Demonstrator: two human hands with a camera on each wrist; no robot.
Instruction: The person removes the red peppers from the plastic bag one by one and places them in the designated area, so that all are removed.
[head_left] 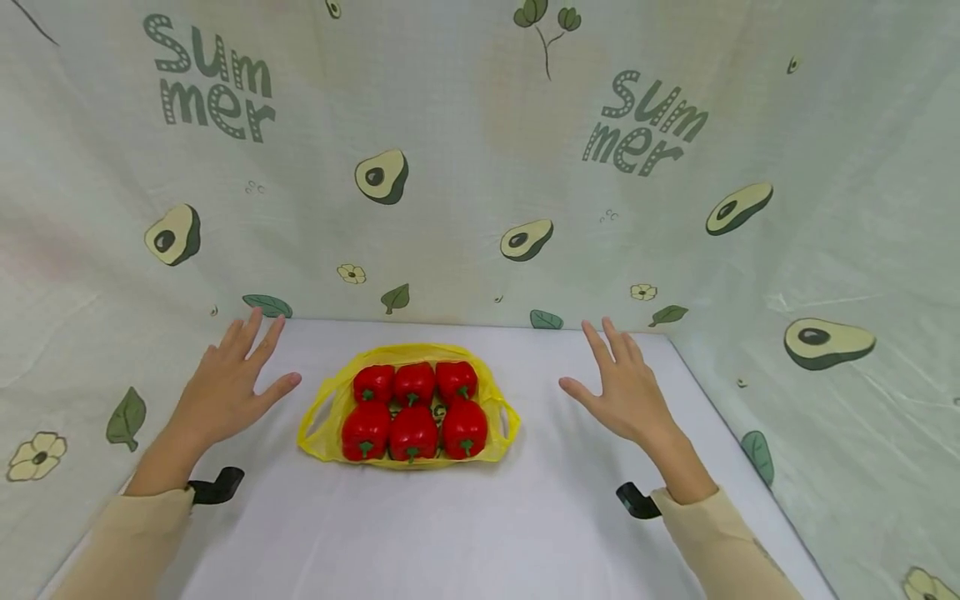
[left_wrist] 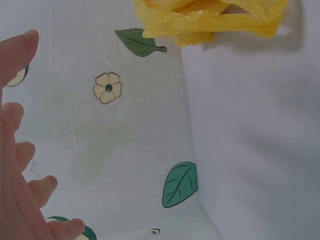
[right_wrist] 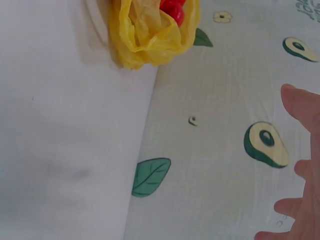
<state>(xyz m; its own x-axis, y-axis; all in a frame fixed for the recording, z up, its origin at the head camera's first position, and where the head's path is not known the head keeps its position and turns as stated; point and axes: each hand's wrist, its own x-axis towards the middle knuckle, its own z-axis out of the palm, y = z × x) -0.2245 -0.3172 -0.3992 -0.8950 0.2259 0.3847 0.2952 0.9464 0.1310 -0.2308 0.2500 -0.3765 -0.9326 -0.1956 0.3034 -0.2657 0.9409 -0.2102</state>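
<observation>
Several red bell peppers (head_left: 413, 432) with green stems lie in two rows on a yellow plastic bag (head_left: 498, 400), spread flat with its handles out to either side. To the left of the bag my left hand (head_left: 228, 387) hovers over the table with fingers spread, holding nothing. My right hand (head_left: 626, 390) is raised likewise on the other side, thumb toward the bag. In the left wrist view the bag's crumpled edge (left_wrist: 215, 22) shows at the top. The right wrist view catches the bag (right_wrist: 145, 40) with a bit of red pepper (right_wrist: 172, 10) inside it.
A white table (head_left: 465, 533) carries the bag. Behind it and along the sides hangs a pale curtain (head_left: 450, 108) printed with avocados, leaves and the word "summer". Black straps with small devices sit at both wrists, below beige sleeves (head_left: 138, 533).
</observation>
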